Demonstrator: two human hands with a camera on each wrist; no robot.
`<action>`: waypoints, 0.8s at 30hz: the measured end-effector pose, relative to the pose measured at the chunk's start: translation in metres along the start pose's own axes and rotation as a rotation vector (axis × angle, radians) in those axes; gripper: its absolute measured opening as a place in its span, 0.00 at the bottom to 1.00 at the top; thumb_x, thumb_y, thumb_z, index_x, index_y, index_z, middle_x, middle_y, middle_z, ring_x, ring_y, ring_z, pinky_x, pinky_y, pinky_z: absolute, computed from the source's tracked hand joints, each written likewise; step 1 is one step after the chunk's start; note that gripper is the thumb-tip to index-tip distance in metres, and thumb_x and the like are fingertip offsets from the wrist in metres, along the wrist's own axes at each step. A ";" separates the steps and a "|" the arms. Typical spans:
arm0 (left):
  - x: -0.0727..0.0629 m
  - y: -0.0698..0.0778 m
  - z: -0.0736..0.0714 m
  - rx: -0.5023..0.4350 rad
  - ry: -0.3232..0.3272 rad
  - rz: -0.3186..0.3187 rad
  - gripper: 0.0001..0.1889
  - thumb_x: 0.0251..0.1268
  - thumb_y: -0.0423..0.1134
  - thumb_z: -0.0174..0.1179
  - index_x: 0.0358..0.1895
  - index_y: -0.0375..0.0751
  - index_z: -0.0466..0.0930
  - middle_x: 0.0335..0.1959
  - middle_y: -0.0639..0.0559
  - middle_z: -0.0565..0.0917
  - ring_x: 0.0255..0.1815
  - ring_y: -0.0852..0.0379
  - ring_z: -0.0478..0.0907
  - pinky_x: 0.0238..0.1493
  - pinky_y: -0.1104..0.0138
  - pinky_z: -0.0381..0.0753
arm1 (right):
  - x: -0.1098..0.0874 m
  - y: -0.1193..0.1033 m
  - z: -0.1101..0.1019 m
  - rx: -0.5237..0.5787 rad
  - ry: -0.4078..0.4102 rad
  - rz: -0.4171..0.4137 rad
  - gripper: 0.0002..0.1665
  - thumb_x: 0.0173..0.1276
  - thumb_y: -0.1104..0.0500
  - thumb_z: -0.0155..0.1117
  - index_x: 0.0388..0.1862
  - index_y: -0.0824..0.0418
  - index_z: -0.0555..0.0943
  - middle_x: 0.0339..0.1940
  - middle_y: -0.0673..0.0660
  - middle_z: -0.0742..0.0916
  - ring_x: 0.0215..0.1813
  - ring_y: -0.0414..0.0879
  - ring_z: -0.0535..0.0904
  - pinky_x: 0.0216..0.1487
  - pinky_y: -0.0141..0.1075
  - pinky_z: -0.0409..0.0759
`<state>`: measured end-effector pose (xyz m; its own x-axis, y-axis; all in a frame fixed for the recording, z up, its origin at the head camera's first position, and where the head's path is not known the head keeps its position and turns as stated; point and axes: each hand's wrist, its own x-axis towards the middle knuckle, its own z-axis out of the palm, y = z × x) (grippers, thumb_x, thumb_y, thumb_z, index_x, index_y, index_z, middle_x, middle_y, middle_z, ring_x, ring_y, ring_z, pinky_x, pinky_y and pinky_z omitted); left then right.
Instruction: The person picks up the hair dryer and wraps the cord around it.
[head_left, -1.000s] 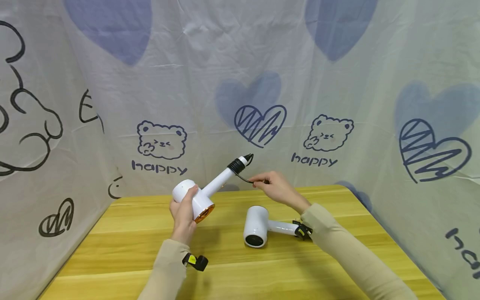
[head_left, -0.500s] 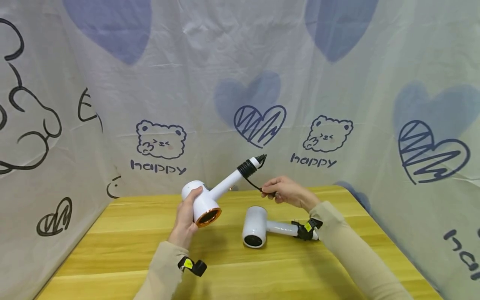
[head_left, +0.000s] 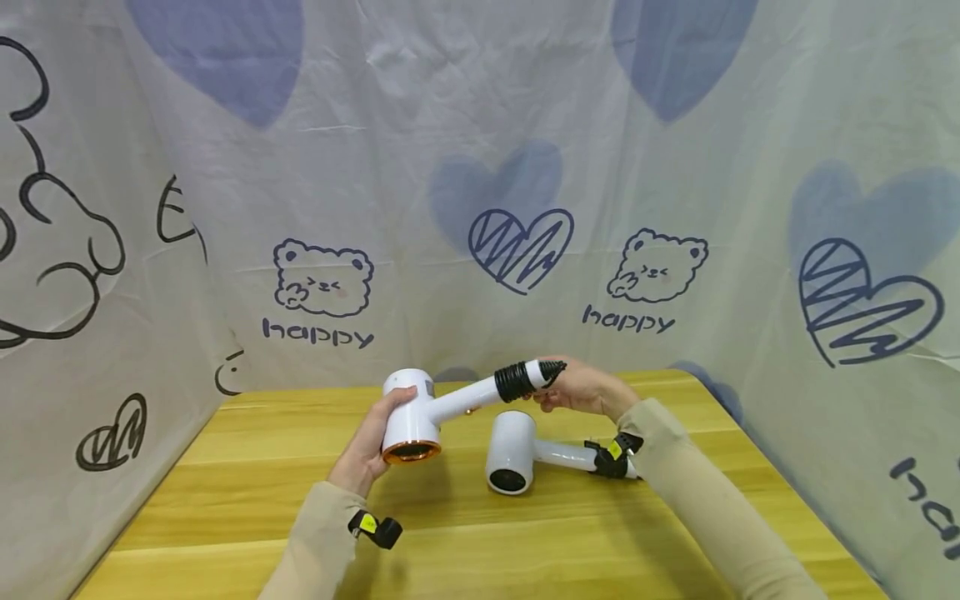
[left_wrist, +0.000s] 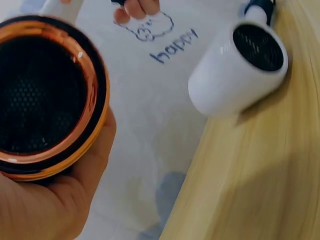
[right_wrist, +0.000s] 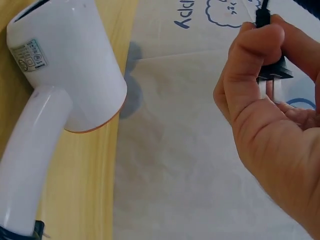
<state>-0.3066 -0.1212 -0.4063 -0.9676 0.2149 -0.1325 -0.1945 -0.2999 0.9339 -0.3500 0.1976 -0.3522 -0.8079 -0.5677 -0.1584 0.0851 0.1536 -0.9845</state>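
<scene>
My left hand [head_left: 372,437] grips the body of a white hair dryer [head_left: 408,408] with a copper-coloured ring, held above the table. In the left wrist view that copper ring [left_wrist: 90,95] and its dark mesh face the camera. The dryer's handle points right, and a black cord [head_left: 514,382] is wound in several turns near its end. Behind the handle's end is my right hand [head_left: 581,390], partly hidden in the head view. In the right wrist view its thumb and fingers pinch a black power plug [right_wrist: 275,70] with metal prongs, the cord running upward from it.
A second white hair dryer [head_left: 512,454] lies on the wooden table [head_left: 480,550], its handle toward the right under the right wrist. Black cord is bundled at that handle's end. A printed cloth [head_left: 420,250] hangs behind the table and along both sides.
The held dryer has moved right and tilted, its handle dropping from a steep slant to nearly level. My right hand, with the plug, has shifted right and now sits behind the handle's end.
</scene>
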 end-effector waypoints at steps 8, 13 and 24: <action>-0.002 0.003 -0.005 0.262 0.022 0.087 0.32 0.61 0.46 0.59 0.66 0.39 0.61 0.41 0.47 0.81 0.37 0.53 0.83 0.38 0.58 0.86 | 0.001 -0.002 0.004 -0.251 0.050 0.036 0.10 0.63 0.68 0.64 0.41 0.61 0.74 0.36 0.56 0.77 0.30 0.42 0.75 0.29 0.29 0.78; -0.003 0.008 -0.001 0.383 0.017 0.156 0.35 0.58 0.44 0.65 0.68 0.43 0.60 0.47 0.41 0.79 0.38 0.50 0.83 0.37 0.54 0.87 | 0.001 0.000 0.007 -0.325 0.082 0.073 0.19 0.58 0.62 0.73 0.45 0.61 0.75 0.32 0.55 0.82 0.31 0.43 0.79 0.35 0.32 0.81; -0.005 0.007 0.002 0.469 0.069 0.163 0.36 0.58 0.44 0.67 0.69 0.45 0.60 0.52 0.37 0.76 0.39 0.49 0.82 0.36 0.55 0.87 | 0.004 0.007 0.011 -0.353 0.099 0.043 0.27 0.62 0.64 0.70 0.58 0.63 0.72 0.36 0.59 0.84 0.38 0.47 0.83 0.46 0.40 0.86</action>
<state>-0.3031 -0.1226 -0.3988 -0.9908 0.1335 0.0212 0.0386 0.1289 0.9909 -0.3465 0.1877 -0.3604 -0.8620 -0.4759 -0.1743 -0.0720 0.4555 -0.8873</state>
